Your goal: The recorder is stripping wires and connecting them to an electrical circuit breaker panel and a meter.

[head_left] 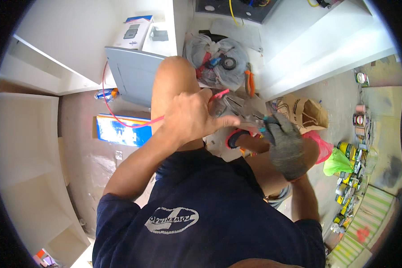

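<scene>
We observe the left hand above the left knee, its back turned up, fingers curled closed on a red wire and thumb stretched out to the right. The left forearm rises from the lower left, elbow bent. The right hand, in a grey work glove, is closed on the handles of a grey metal plier-type tool, whose head points toward the left hand. We cannot tell whether thumb and tool touch; the tool is blurred.

Edges: ahead on the right, a white cabinet panel slants past the gloved side. On the left, a grey flat panel stands tilted just beside the knee. Orange-handled pliers and a plastic bag lie beyond the tool. A brown paper bag sits near the glove. We note most room at the left, where floor shows between the forearm and a white shelf unit.

The wire is thin and glossy; it loops down past the grey panel, passes above a blue box, runs under the left hand and shows a short end near the tool's head.
</scene>
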### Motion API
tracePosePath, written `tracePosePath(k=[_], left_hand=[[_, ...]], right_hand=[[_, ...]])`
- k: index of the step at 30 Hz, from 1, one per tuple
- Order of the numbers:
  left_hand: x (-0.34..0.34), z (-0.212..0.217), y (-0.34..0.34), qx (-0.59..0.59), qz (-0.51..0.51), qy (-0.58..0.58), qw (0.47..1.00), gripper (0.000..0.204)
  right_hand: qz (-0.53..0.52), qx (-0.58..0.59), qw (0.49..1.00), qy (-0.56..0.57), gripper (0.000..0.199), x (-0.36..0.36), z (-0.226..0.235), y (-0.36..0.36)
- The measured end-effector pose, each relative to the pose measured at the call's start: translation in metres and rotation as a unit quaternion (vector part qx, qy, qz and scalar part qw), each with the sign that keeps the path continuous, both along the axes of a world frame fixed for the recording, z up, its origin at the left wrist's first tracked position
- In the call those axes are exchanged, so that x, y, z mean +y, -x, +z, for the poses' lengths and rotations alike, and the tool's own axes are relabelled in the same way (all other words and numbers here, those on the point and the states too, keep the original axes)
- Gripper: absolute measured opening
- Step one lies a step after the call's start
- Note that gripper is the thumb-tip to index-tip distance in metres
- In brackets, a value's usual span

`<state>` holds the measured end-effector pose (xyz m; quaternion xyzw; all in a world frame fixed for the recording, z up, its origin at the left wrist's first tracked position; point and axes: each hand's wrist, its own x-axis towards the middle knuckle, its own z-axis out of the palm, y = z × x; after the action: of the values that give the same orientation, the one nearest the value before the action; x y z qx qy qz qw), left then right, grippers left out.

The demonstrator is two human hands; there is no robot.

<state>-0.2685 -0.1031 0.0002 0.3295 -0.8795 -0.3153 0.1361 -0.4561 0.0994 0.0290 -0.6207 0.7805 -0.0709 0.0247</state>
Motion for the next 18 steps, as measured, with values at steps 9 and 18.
tracePosePath(k=[9,18], left_hand=[[0.020,-0.020,-0.024,-0.061,-0.207,0.086,0.973,0.049],[0.019,-0.024,-0.031,-0.038,-0.249,0.071,0.965,0.039]], right_hand=[[0.090,0.088,0.988,-0.091,0.040,0.035,0.039,0.031],[0.142,0.013,0.974,-0.176,0.045,0.026,0.029,0.022]])
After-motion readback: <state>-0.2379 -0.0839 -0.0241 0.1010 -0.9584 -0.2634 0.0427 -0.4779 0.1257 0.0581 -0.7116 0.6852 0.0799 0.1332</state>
